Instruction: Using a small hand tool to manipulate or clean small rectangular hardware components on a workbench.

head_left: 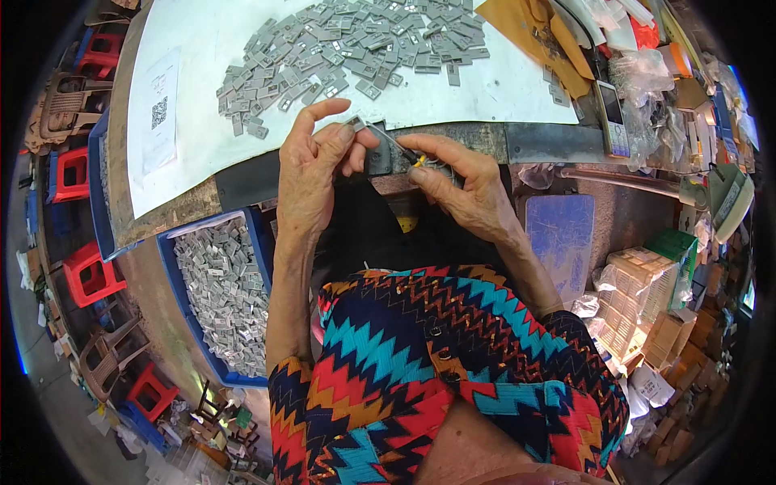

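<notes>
At the near edge of the table, my left hand [315, 158] pinches a small grey rectangular piece [356, 124] between thumb and fingers, its index finger stretched out above. My right hand [461, 174] is closed round the yellow-and-black handle of a thin screwdriver [391, 141]. The metal shaft points up and left, its tip at or very near the grey piece; whether they touch I cannot tell. Beyond my hands, a wide heap of similar grey pieces [347, 48] lies on a white sheet [202, 89] on the table.
A blue bin [183, 284] full of grey pieces stands low to my left. A keypad phone [612, 121] lies at the table's right, near brown paper [537, 36] and plastic bags. Red stools [89, 273] stand far left; a beige crate [634, 299] is at lower right.
</notes>
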Action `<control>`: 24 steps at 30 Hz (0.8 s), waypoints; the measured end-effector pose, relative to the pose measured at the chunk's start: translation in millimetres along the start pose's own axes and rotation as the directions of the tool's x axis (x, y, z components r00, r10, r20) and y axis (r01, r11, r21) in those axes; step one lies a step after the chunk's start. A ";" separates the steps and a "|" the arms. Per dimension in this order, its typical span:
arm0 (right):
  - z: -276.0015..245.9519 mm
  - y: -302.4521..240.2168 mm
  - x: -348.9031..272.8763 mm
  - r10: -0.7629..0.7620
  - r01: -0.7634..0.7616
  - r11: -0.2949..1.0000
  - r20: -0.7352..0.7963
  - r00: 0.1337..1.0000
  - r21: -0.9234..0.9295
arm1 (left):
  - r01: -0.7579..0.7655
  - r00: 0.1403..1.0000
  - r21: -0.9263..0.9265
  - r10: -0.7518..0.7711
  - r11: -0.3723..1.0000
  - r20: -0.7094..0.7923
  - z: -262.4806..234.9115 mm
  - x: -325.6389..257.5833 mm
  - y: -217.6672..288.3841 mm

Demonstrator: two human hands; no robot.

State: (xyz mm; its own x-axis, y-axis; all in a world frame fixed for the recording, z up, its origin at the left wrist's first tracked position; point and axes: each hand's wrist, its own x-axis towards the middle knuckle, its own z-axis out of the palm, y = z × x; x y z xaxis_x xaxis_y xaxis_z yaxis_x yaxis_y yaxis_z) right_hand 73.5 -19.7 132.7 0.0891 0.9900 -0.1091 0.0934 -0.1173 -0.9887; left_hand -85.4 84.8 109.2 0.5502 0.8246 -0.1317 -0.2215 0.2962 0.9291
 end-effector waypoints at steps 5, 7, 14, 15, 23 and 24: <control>0.9 2.1 1.0 -0.017 0.017 1.000 -0.003 1.000 -0.015 | 0.041 0.998 0.039 -0.038 0.998 -0.059 7.1 -1.0 -0.8; 1.9 1.9 1.7 -0.031 0.031 0.999 -0.008 0.999 -0.024 | 0.010 0.997 0.061 -0.005 0.998 -0.078 8.1 -1.2 -3.0; 2.6 10.0 3.7 -0.062 0.063 0.997 0.006 0.998 -0.049 | -0.007 0.996 0.085 0.015 0.996 -0.087 13.5 -3.2 -3.4; 2.7 10.5 3.8 -0.062 0.062 0.997 0.006 0.998 -0.049 | -0.004 0.996 0.094 0.013 0.996 -0.092 13.8 -3.3 -3.6; 3.7 15.4 3.8 -0.071 0.071 0.997 0.002 0.997 -0.043 | -0.025 0.995 0.163 0.039 0.986 -0.088 15.5 -5.0 -4.6; 4.0 14.9 3.7 -0.071 0.071 0.997 0.003 0.997 -0.043 | -0.023 0.995 0.156 0.038 0.987 -0.095 15.9 -5.3 -4.2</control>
State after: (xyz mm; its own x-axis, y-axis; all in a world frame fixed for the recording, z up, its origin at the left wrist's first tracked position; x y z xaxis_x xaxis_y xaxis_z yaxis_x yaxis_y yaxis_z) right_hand 71.3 -17.4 117.1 0.0797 0.9961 -0.0392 0.1421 -0.0503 -0.9886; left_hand -74.6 71.6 111.5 0.4622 0.8774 -0.1284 -0.1056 0.1983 0.9744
